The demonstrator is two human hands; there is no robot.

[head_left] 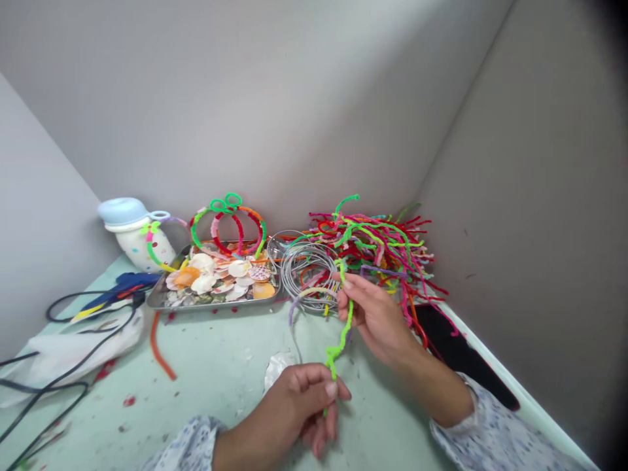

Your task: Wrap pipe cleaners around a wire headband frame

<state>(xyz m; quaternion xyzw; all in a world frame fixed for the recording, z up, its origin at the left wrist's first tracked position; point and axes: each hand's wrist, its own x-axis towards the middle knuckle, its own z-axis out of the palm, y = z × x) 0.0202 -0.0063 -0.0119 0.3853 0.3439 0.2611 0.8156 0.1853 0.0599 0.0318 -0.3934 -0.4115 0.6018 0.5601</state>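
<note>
A bright green pipe cleaner, wavy and kinked near its lower part, stretches between my two hands. Its lower end is pinched between thumb and fingers of my left hand. Higher up and to the right, my right hand pinches the upper part. A curved grey wire partly wrapped in lilac and pale yellow pipe cleaner runs up to the right hand's fingers; how it is gripped there is hidden. Just behind my left hand lies a whitish shell-like piece, partly covered.
A metal tray holds shells and wrapped hoops. Coiled grey wire lies beside a heap of pipe cleaners. A dark flat object lies at right. Left are a bottle, black cables and an orange pipe cleaner.
</note>
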